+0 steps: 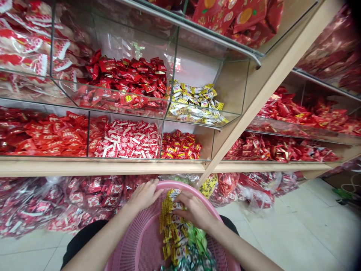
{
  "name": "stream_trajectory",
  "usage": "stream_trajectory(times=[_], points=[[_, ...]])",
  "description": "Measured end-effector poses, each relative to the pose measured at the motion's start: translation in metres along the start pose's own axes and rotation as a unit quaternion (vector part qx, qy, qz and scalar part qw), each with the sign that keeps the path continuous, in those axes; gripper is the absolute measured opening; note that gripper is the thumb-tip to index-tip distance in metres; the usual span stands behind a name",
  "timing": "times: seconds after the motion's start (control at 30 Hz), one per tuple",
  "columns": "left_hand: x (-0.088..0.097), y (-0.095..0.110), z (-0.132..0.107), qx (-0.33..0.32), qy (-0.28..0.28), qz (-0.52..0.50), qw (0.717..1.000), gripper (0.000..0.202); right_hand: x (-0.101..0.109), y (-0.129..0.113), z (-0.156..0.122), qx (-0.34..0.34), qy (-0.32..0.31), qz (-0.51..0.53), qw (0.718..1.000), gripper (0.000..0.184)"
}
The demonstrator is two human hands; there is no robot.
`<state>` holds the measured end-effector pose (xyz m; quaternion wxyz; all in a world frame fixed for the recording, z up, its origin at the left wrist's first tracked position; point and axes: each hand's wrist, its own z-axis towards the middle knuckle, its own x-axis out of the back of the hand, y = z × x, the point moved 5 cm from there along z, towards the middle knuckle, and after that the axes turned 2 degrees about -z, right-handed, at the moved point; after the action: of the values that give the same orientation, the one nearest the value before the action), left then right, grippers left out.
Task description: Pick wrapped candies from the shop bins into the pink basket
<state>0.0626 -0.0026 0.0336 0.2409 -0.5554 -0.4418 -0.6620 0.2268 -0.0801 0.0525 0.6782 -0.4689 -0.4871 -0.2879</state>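
A pink plastic basket (pixel 141 222) sits between my knees, tilted toward me. My left hand (pixel 144 195) is closed over its far left rim, thumb on the inner side. Inside the basket, my right hand (pixel 193 210) curls its fingers over yellow-and-white wrapped candies (pixel 177 241); its fingertips are partly hidden among them. These candies lie in stacked rows, some apparently still joined in strips. Beside them are light green packets (pixel 197 237) and dark green-and-clear wrapped pieces (pixel 194 259) near the bottom of the view.
Ahead stands a wooden shelf (pixel 158 167) with glass-fronted bins. One holds similar yellow-and-white candies (pixel 197 99), others red candies (pixel 129 77) and red-and-white ones (pixel 129 137). Below, clear bags of candy (pixel 93 192) rest on the tiled floor (pixel 307 229). A slanted wooden upright (pixel 254 105) divides the shelving.
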Motion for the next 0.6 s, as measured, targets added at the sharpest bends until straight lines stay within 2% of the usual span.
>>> stream_trajectory(times=[0.07, 0.17, 0.3, 0.4, 0.47, 0.53, 0.6], points=[[0.001, 0.000, 0.000, 0.000, 0.001, 0.002, 1.000, 0.050, 0.003, 0.000, -0.007, -0.002, 0.011, 0.031, 0.999, 0.022], [0.001, 0.001, 0.000, 0.002, -0.001, -0.002, 1.000, 0.050, 0.001, -0.004, -0.020, -0.001, -0.006, 0.054, 0.999, 0.022], [0.000, 0.001, 0.001, 0.001, -0.002, -0.008, 1.000, 0.049, -0.010, -0.009, -0.035, -0.010, -0.041, 0.035, 0.999, 0.021], [0.000, 0.001, 0.001, 0.008, -0.010, -0.005, 1.000, 0.048, -0.013, -0.009, -0.038, -0.010, -0.040, 0.030, 0.999, 0.030], [0.001, 0.001, 0.000, 0.011, -0.012, -0.005, 1.000, 0.047, -0.007, -0.006, -0.038, -0.009, -0.022, 0.046, 0.999, 0.032], [0.003, 0.002, 0.000, 0.011, -0.016, -0.008, 1.000, 0.046, 0.004, 0.000, -0.037, -0.008, -0.007, 0.061, 0.998, 0.024], [0.004, 0.002, 0.000, 0.017, -0.023, -0.013, 0.999, 0.045, 0.011, 0.007, -0.036, 0.002, -0.018, 0.058, 0.998, 0.024]])
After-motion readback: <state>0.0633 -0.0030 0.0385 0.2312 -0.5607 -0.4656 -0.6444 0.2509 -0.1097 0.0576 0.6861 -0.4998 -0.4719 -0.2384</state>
